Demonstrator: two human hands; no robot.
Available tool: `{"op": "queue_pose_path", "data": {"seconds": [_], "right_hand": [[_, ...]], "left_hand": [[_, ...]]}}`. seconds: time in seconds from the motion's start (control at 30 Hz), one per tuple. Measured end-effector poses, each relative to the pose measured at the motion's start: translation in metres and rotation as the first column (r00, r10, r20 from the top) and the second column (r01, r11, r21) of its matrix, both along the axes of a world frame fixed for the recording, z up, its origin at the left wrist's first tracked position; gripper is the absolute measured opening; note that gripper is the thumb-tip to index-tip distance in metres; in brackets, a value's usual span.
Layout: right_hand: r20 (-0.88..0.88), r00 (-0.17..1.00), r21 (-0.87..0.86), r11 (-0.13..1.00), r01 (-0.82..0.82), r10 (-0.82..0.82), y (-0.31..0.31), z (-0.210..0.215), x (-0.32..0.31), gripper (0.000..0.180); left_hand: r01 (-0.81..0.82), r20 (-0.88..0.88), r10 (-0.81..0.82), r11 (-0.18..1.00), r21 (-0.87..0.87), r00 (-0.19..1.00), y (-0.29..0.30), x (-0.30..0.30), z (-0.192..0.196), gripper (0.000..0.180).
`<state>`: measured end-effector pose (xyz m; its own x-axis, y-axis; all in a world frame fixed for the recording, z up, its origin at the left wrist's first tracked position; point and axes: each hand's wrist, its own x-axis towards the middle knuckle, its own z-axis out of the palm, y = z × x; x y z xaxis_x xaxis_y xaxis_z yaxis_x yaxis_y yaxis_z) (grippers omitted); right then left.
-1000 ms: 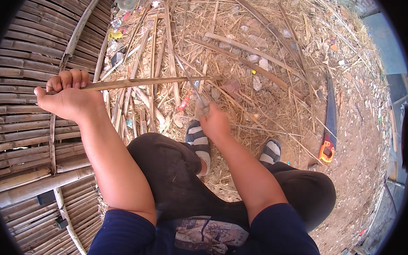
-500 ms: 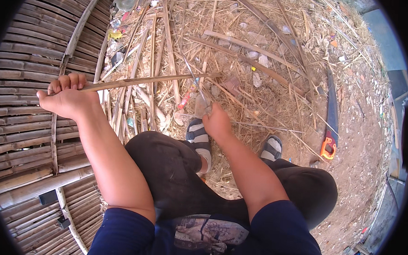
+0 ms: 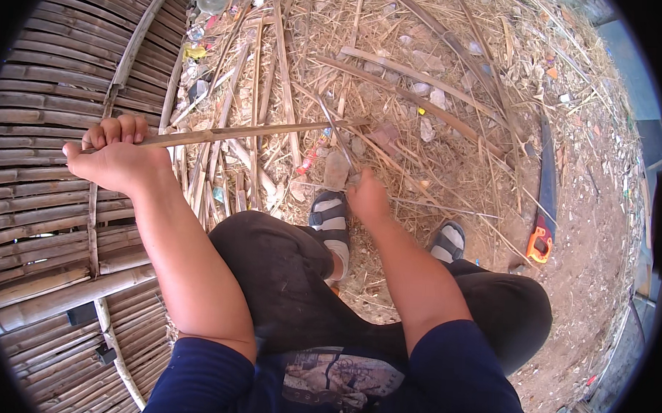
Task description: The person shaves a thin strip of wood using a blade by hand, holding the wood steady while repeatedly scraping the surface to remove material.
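My left hand (image 3: 115,153) is closed around the near end of a long split bamboo strip (image 3: 238,131), which reaches out to the right, nearly level. In my right hand (image 3: 368,199) is a knife (image 3: 336,133) with a narrow blade, its handle mostly covered by the fingers. The blade slants up and left across the strip near its far end; whether it touches the strip I cannot tell. Below that crossing, a flat stone (image 3: 337,170) lies just ahead of my left sandal (image 3: 329,214).
A handsaw (image 3: 548,179) with an orange handle lies on the ground at the right. Bamboo pieces (image 3: 281,71), straw and stones cover the ground ahead. A bamboo slat wall (image 3: 46,142) stands close on the left. My right sandal (image 3: 448,241) is planted behind the knife hand.
My right hand and the knife have shifted slightly right, toward the strip's far end. My left hand keeps its grip on the strip. The whole view has moved a little.
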<state>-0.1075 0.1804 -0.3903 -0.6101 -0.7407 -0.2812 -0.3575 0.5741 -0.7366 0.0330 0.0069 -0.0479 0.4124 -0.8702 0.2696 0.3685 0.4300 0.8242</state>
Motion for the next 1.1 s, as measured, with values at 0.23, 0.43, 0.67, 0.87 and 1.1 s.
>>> {"op": "queue_pose_path", "data": {"seconds": [0.23, 0.43, 0.67, 0.87, 1.1], "right_hand": [[0.063, 0.996, -0.117, 0.991, -0.06, 0.068, -0.017, 0.063, 0.028, 0.034], [-0.103, 0.958, -0.445, 0.849, -0.284, 0.267, -0.024, 0.086, 0.039, 0.028], [-0.013, 0.999, 0.062, 0.997, -0.043, 0.044, -0.003, 0.02, -0.004, 0.032], [0.179, 0.98, -0.084, 0.994, -0.074, 0.088, -0.008, 0.078, 0.032, 0.035], [-0.176, 0.926, -0.475, 0.796, -0.376, 0.333, -0.027, 0.09, 0.036, 0.029]], "left_hand": [[-0.028, 0.017, 0.029, 0.999, -0.038, 0.999, 0.003, -0.008, 0.002, 0.044], [-0.04, 0.011, 0.04, 0.999, -0.023, 0.999, 0.01, -0.012, 0.002, 0.045], [-0.058, -0.048, 0.059, 0.998, 0.015, 0.997, -0.006, 0.004, -0.001, 0.045], [-0.065, 0.005, 0.065, 0.998, -0.007, 0.998, 0.002, -0.008, 0.002, 0.045], [-0.046, 0.007, 0.046, 0.999, -0.011, 0.999, 0.007, -0.011, 0.002, 0.045]]}}
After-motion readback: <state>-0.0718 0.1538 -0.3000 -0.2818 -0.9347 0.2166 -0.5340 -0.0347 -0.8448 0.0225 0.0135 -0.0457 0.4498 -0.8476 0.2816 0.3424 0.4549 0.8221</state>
